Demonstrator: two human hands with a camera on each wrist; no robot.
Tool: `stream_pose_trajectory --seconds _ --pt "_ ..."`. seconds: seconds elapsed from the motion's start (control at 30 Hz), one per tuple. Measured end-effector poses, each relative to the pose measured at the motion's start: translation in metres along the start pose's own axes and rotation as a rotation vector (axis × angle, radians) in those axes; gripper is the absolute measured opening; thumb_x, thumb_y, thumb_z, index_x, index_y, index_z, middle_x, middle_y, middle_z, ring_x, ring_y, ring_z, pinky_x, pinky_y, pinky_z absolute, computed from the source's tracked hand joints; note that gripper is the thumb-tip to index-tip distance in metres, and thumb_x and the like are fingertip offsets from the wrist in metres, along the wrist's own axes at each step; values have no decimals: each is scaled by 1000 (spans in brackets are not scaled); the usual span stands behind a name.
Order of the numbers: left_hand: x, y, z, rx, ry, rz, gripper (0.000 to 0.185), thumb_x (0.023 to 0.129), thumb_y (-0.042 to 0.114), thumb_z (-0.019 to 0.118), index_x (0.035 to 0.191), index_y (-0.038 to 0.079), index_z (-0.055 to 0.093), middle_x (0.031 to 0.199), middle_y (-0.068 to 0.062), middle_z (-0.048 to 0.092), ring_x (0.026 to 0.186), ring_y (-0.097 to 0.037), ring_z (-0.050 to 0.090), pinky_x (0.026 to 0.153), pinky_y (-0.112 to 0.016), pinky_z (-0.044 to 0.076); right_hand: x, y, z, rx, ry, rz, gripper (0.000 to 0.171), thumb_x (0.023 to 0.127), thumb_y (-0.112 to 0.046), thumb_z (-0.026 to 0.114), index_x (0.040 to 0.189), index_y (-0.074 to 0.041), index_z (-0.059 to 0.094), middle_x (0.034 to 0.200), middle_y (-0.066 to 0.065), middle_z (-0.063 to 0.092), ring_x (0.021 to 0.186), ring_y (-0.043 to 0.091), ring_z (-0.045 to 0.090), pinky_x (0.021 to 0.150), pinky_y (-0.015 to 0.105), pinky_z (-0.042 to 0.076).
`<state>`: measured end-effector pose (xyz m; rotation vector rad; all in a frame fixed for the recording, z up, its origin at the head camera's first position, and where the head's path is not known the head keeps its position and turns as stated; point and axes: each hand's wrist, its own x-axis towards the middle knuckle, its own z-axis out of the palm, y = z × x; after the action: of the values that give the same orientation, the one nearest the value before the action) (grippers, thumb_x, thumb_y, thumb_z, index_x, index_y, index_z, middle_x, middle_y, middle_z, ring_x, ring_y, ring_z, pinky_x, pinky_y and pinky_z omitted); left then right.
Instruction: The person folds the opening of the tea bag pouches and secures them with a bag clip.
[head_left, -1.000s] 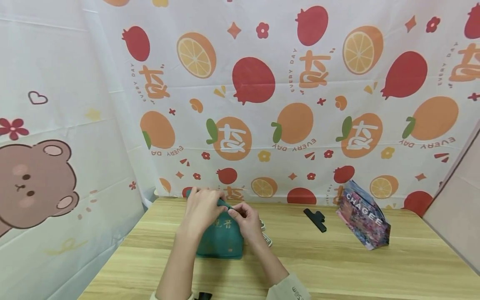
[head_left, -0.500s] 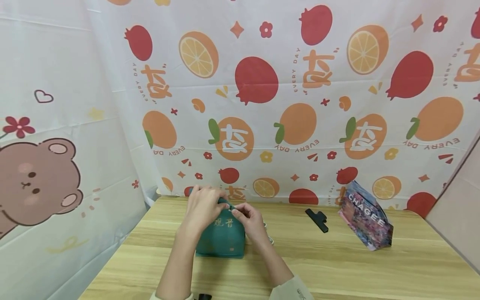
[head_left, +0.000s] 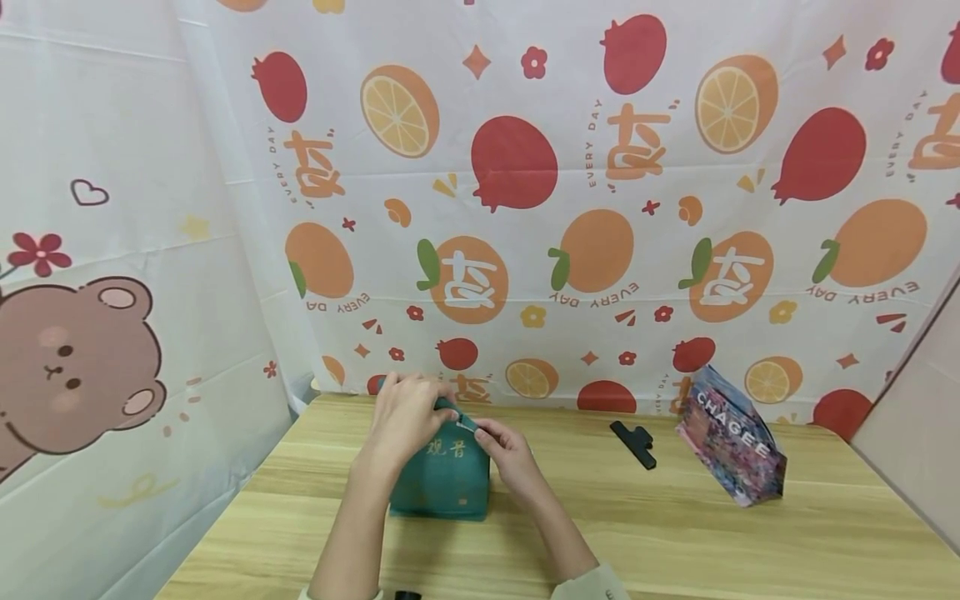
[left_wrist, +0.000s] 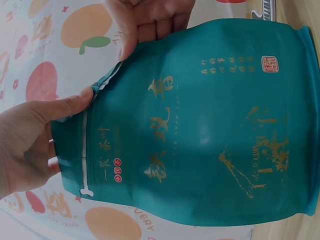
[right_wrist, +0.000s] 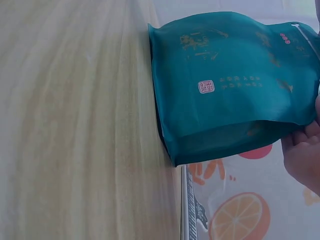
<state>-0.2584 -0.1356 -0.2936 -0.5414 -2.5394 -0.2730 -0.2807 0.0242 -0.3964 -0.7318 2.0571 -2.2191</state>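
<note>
Left grip (head_left: 405, 412) clamped on top edge of teal pouch (head_left: 442, 477), fingers curled over far-left corner. Right grip (head_left: 504, 446) pinching same top seal at right end, thumb and fingertips together on strip. Pouch upright on tabletop (head_left: 675, 533), left of centre, near backdrop (head_left: 525, 208). Black clip (head_left: 632, 443) lying to right, well apart. Patterned bag (head_left: 731, 437) tilted further right, near far edge. Comb-like object just behind pouch in right wrist view (right_wrist: 192, 210).
</note>
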Motion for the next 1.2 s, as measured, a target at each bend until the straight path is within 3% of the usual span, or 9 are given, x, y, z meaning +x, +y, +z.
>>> stream_pose_trajectory --seconds 0.23,0.43,0.67,0.8,1.03,1.2 --pt "-1 1 -1 -5 -14 1 14 69 22 80 77 16 70 77 4 66 67 -16 51 64 -31 29 -3 -14 4 -59 67 25 23 94 -4 51 110 11 60 103 17 62 92 23 56 83 42 45" --pt "-2 3 -2 -9 -34 -15 14 71 22 80 79 15 70 83 2 66 71 -18 53 67 -33 30 4 6 5 -72 161 -14 23 89 -8 60 104 8 65 96 14 65 84 16 59 74 30 49" --pt "-2 3 -1 -3 -34 -18 15 71 23 79 80 16 70 86 1 67 74 -18 53 70 -34 32 5 10 10 -60 232 -56 21 86 -5 62 101 9 66 97 14 66 82 10 60 71 23 48" --pt "-3 3 -1 -7 -31 -13 15 71 23 79 80 16 70 87 1 67 74 -18 53 71 -35 32 4 9 7 -63 195 -41 22 87 -8 62 103 7 66 99 13 66 85 12 60 73 25 48" --pt "-5 2 -2 -20 -31 -11 15 70 23 80 80 17 70 88 1 66 76 -19 54 73 -36 33 0 7 -8 -102 18 32 27 92 -14 57 110 5 64 103 11 64 93 16 58 84 36 45" --pt "-6 1 -1 -28 -34 -13 15 70 23 80 79 17 70 88 1 66 77 -19 54 73 -35 33 -6 -9 -7 -139 25 46 26 92 -11 57 107 9 64 100 15 65 96 21 59 87 40 44"
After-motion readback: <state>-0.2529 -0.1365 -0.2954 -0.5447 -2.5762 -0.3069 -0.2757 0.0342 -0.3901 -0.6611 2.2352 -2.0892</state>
